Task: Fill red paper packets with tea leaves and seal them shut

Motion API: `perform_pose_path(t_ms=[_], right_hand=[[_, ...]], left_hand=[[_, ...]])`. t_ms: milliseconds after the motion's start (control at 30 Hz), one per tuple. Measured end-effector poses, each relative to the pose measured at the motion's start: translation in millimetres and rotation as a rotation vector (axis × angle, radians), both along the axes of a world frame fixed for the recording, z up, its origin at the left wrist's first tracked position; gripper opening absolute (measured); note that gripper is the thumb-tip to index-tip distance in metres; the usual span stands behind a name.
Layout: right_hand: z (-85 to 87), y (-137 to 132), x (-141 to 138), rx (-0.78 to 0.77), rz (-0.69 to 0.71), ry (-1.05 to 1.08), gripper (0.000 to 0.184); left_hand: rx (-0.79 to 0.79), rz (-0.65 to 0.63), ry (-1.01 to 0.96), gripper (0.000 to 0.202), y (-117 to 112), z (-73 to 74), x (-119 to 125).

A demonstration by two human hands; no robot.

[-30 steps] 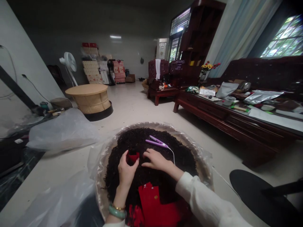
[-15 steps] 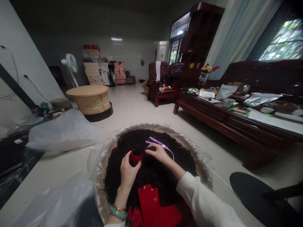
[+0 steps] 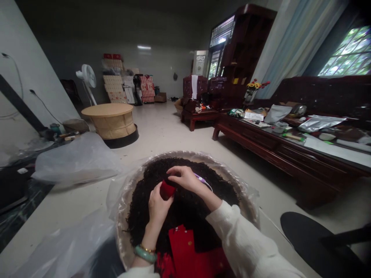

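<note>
A small red packet [image 3: 167, 190] is held upright in my left hand [image 3: 159, 204], thumb and fingers wrapped around its sides. Over its mouth, my right hand [image 3: 185, 179] is curled with the fingertips drawn together; dark leaves seem to show at the fingertips, though the hand partly hides them. Beneath both hands, loose dark tea leaves [image 3: 142, 216] fill a wide round basket [image 3: 123, 239] lined with clear plastic. Flat red packets [image 3: 182, 247] lie on the leaves at the near side. A purple hand sealer [image 3: 199, 178] with a white cord rests behind my right hand, mostly covered by it.
Clear plastic sheeting [image 3: 78, 158] spreads on the floor at left, near a round wooden-topped drum [image 3: 108, 110]. A long dark wooden table [image 3: 261, 141] with pouches and papers stands at right. A black round base [image 3: 307, 239] is at lower right.
My right hand has moved left and slightly up, from beside the red packet to over its mouth, now covering most of the purple sealer. My left hand keeps its hold on the packet.
</note>
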State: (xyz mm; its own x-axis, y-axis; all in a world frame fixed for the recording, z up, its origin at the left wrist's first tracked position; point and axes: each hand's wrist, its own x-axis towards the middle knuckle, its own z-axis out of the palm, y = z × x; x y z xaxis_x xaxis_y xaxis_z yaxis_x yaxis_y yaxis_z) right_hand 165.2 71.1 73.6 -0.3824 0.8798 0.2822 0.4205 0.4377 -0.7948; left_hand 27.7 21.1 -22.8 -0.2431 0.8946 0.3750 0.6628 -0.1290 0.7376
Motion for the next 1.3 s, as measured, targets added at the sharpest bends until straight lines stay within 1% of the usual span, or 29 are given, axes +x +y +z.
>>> perform_pose_path(t_ms=[67,167,233,333,400,467,533,600,667,733,833,900,967,1000,1100,1133,1200,1300], right_hand=[[-1.1,-1,1,0.012,0.029,0.022,0.017],[-4.4,-1,4,0.030,0.000,0.092,0.019],[-7.3,-1,5,-0.006,-0.014,0.172,0.021],[-9.8,-5,4,-0.061,0.052,0.243,0.027],[-8.2,-11,3,-0.029,0.108,0.193,0.028],[-4.7,-19,4,0.033,0.145,0.096,0.030],[-1.9,-25,5,0.107,0.127,0.013,0.031],[-2.7,-28,7,0.195,0.069,-0.073,0.032],[-8.3,-30,8,0.270,0.043,-0.188,0.038],[-17.1,-31,7,0.299,0.064,-0.299,0.044],[-29.8,-28,3,0.314,0.051,-0.356,0.039],[-34.6,-24,2,0.322,0.024,-0.328,0.034],[-36.0,-18,2,0.297,0.010,-0.259,0.029],[-35.9,-15,3,0.267,0.004,-0.212,0.027],[-34.3,-6,5,0.156,0.025,-0.079,0.030],[-34.0,-4,6,0.129,0.043,-0.053,0.030],[-34.1,1,5,0.080,0.088,-0.014,0.025],[-35.7,6,3,-0.067,0.127,0.088,0.014]], left_hand=[[0.008,0.001,-0.004,0.050,1,-1.9,0],[0.030,0.007,-0.010,0.050,1,-4.8,-1],[0.044,0.024,-0.004,0.050,1,-5.7,-1],[0.031,0.045,0.023,0.052,0,-4.6,1],[0.012,0.053,0.035,0.053,-1,-2.8,2],[0.001,0.068,0.044,0.053,-1,-1.0,3],[-0.010,0.095,0.059,0.053,-2,0.4,3],[-0.026,0.132,0.083,0.053,-3,1.5,4],[-0.042,0.162,0.110,0.053,-3,2.7,5],[-0.058,0.173,0.127,0.052,-4,4.2,7],[-0.081,0.158,0.116,0.055,-6,5.7,8],[-0.083,0.123,0.072,0.060,-6,5.3,5],[-0.066,0.044,-0.004,0.061,-4,3.9,-1],[-0.053,-0.005,-0.049,0.058,-3,3.2,-5],[-0.035,-0.146,-0.212,0.039,3,3.0,-17],[-0.053,-0.192,-0.285,0.036,5,4.0,-20],[-0.119,-0.272,-0.438,0.035,7,7.9,-24],[-0.213,-0.334,-0.617,0.038,5,16.1,-24]])
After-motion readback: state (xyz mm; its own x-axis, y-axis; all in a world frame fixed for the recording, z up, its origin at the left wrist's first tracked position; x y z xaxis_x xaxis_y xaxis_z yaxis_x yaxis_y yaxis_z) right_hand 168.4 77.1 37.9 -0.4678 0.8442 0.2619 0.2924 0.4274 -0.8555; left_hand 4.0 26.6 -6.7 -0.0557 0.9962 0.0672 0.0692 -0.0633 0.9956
